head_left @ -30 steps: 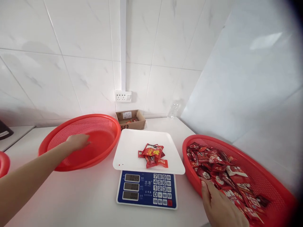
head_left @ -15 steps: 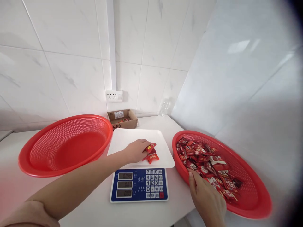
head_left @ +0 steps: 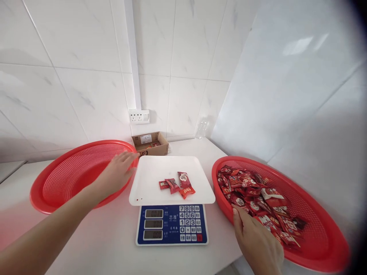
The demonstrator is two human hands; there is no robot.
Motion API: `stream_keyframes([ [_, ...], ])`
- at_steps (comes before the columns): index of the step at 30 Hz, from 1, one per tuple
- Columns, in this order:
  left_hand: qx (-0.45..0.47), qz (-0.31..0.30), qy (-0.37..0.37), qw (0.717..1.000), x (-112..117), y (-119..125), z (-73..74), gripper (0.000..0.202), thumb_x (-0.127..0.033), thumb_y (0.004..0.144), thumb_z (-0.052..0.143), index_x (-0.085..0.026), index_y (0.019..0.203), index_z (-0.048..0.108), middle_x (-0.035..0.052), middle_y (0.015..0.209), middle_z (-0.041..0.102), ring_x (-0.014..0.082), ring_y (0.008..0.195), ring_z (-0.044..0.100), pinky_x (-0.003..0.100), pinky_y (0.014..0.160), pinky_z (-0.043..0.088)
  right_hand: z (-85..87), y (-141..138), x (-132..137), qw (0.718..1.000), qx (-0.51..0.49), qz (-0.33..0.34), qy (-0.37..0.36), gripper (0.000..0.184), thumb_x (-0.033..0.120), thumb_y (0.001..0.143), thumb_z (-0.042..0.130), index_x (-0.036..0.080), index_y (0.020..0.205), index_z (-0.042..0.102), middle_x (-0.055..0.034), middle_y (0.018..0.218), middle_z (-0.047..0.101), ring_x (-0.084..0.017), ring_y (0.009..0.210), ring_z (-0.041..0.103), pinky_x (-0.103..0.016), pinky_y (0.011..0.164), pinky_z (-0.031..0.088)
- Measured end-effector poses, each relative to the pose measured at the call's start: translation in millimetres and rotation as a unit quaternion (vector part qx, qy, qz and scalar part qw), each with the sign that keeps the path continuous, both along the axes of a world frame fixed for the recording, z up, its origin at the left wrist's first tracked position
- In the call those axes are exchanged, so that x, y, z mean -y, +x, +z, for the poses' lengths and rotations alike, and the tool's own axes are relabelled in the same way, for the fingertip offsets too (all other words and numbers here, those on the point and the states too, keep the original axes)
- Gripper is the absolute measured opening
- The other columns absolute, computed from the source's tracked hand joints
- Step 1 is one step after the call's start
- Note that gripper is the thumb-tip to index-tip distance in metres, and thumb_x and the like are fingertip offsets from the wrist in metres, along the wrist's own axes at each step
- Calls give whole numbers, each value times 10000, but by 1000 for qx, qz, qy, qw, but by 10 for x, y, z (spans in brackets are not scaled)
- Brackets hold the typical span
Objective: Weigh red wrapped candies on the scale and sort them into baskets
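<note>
Left hand (head_left: 117, 173) open, fingers spread, holding nothing, over the right rim of the left red plastic basket (head_left: 54, 183), right hand (head_left: 256, 240) loosely open, nothing seen in it, at the near edge of the candy packets (head_left: 252, 194) heaped in the right red plastic basket (head_left: 322, 233), a few red packets (head_left: 177, 185) on the white scale platter (head_left: 149, 183), digital scale (head_left: 172, 225) nearest

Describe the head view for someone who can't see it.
The right hand reaches into a red basket of wrapped packets; the left hand is at a second basket. A few packets lie on a digital scale between.
</note>
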State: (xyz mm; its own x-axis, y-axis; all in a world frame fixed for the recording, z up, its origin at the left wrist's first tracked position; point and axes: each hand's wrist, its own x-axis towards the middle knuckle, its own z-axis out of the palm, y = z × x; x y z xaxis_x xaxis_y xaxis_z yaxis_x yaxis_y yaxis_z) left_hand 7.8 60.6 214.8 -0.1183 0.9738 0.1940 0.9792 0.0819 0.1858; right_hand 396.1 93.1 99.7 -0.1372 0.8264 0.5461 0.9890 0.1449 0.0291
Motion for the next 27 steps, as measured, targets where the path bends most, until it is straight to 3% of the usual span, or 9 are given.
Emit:
stream_keyframes([
  [4, 15, -144, -76, 987, -58, 398, -212, 428, -321, 925, 398, -280, 1349, 437, 28, 1472, 406, 220, 1383, 294, 416, 1102, 325, -5, -8, -8, 1000, 4, -8, -9, 427, 386, 938, 344, 203, 1018, 721, -66, 644, 708, -190, 523, 620, -282, 470, 390],
  [6, 19, -205, -100, 974, -146, 603, -295, 419, -293, 926, 398, -317, 1341, 447, 16, 1479, 397, 207, 1378, 306, 380, 1093, 342, -12, -7, -8, 1000, 11, -2, 9, 438, 391, 944, 336, 196, 1025, 720, -74, 672, 718, -189, 543, 632, -279, 485, 398],
  [11, 19, -255, -104, 961, -378, 822, -437, 438, -179, 913, 352, -318, 1305, 489, 69, 1306, 565, 236, 1175, 540, 399, 955, 467, -7, 0, 13, 999, 25, 15, 28, 466, 373, 964, 296, 191, 1018, 721, -71, 774, 743, -174, 592, 654, -269, 520, 409],
  [14, 15, -242, -91, 966, -435, 825, -488, 477, -99, 872, 365, -327, 1258, 531, 59, 1219, 613, 234, 1110, 575, 393, 916, 489, 1, -1, 26, 999, 31, 16, 35, 465, 368, 966, 296, 190, 1015, 723, -66, 765, 742, -174, 600, 658, -270, 523, 406],
  [16, 12, -221, -78, 972, -421, 806, -490, 498, -81, 852, 391, -306, 1280, 512, 62, 1304, 564, 227, 1161, 546, 375, 947, 474, 2, 0, 25, 999, 31, 12, 43, 457, 366, 963, 304, 193, 1006, 726, -65, 763, 741, -174, 589, 654, -274, 514, 401],
  [21, -6, -128, -13, 992, -256, 565, -317, 500, -75, 833, 422, -231, 1302, 495, 68, 1450, 426, 218, 1255, 465, 371, 1031, 409, -19, 8, 2, 998, 28, 24, 51, 444, 367, 956, 326, 187, 994, 731, -67, 723, 730, -166, 556, 633, -273, 508, 398],
  [27, -27, 37, 112, 993, -32, 69, -25, 431, -132, 882, 314, -85, 1260, 515, 200, 1349, 498, 379, 1245, 419, 618, 983, 339, -44, 19, -8, 996, 32, 33, 78, 439, 357, 955, 337, 172, 980, 735, -75, 697, 719, -154, 547, 617, -260, 525, 391],
])
